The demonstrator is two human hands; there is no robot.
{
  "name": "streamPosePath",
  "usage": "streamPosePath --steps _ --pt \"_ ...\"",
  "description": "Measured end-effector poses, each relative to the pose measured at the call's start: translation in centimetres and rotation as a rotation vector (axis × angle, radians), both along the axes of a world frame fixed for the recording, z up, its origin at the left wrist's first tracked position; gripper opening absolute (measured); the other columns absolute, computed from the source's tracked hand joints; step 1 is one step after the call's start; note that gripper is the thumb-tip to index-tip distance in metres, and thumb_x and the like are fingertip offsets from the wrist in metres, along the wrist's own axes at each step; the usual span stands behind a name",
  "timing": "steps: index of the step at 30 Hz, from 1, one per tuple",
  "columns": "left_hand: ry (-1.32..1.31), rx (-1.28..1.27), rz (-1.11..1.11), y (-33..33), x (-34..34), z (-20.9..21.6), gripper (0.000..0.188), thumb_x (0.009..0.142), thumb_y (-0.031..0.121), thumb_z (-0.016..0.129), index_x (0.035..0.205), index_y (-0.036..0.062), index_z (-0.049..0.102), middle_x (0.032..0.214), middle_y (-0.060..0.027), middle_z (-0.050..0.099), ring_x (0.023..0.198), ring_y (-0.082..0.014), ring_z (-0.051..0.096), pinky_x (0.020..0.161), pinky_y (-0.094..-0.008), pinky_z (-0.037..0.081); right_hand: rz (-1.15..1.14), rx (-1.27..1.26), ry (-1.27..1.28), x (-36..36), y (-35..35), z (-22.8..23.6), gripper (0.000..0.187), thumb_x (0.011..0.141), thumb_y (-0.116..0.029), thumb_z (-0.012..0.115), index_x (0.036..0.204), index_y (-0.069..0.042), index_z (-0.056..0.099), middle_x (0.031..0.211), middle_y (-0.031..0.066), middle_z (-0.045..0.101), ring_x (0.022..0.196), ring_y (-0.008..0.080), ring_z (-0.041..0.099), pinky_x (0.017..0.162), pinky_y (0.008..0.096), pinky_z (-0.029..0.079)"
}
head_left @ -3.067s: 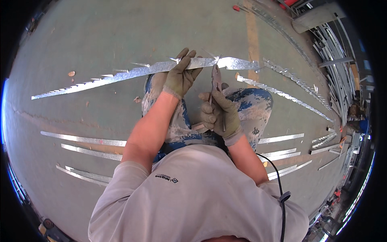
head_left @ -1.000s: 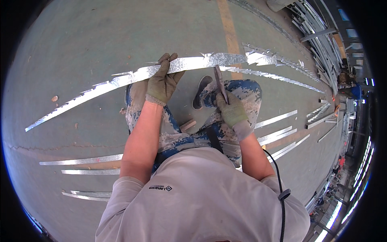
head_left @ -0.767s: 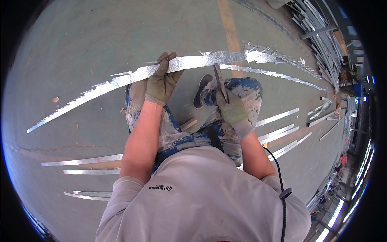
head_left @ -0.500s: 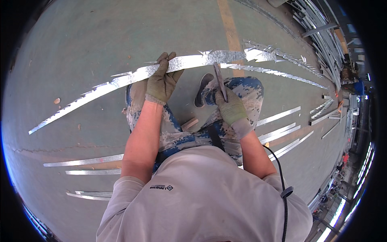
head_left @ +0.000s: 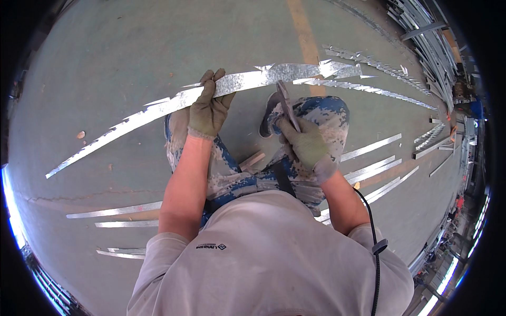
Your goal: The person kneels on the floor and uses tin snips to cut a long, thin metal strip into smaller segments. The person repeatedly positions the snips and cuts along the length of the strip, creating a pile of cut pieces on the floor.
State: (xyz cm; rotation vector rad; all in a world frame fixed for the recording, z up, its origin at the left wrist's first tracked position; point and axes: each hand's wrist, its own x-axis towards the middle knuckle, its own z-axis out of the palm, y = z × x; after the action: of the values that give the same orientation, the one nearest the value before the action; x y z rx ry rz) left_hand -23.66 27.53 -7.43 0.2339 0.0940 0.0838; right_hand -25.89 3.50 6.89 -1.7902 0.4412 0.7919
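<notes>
Silvery metal strip (head_left: 242, 81) runs left to right before us, clamped in our left hand (head_left: 208, 110); our right hand (head_left: 304, 139), closed around a dark tool (head_left: 285, 100), angles its tip toward the strip's near edge.

Right hand (head_left: 307, 143): shifted rightward along the metal strip (head_left: 242, 81)
Plier-like tool (head_left: 285, 100): off the strip's barb (head_left: 266, 68)
Dark shoe (head_left: 267, 118): uncovered below the strip

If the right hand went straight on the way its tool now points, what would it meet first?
Probably the jagged silver metal strip: the plier-like tool in the right hand points at its lower edge, though contact and depth are unclear.
</notes>
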Motion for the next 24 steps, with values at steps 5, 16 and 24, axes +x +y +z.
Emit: streamPosePath --steps 5,16,24 --pt "0.024 0.027 0.030 0.2 -0.2 0.4 0.030 0.104 0.014 0.062 0.133 0.0099 0.062 0.139 -0.0132 0.065 0.123 -0.0251 0.067 0.103 -0.0464 0.061 0.032 0.281 0.128 0.0 -1.1 1.0 0.030 0.105 -0.031 0.063 0.110 -0.002 0.068 0.076 0.0042 0.063 0.051 0.0115 0.053 0.042 0.0265 0.040" --pt "0.032 -0.051 0.007 0.4 0.0 0.0 0.027 0.104 0.009 0.060 0.131 0.0047 0.061 0.135 -0.0171 0.066 0.123 -0.0299 0.066 0.107 -0.0508 0.059 -0.095 0.949 0.184 -0.9 -1.1 -2.3 0.042 0.108 -0.034 0.057 0.126 0.002 0.065 0.088 0.0067 0.068 0.066 0.0143 0.063 0.052 0.0306 0.051" --pt "0.066 -0.056 0.028 -0.1 0.2 0.1 0.024 0.106 0.010 0.057 0.129 0.0044 0.058 0.133 -0.0173 0.066 0.121 -0.0306 0.067 0.104 -0.0509 0.061 0.129 0.036 -0.053 -1.8 -0.6 -2.4 0.048 0.107 -0.043 0.058 0.131 -0.002 0.064 0.096 0.0081 0.070 0.070 0.0142 0.064 0.064 0.0302 0.058"
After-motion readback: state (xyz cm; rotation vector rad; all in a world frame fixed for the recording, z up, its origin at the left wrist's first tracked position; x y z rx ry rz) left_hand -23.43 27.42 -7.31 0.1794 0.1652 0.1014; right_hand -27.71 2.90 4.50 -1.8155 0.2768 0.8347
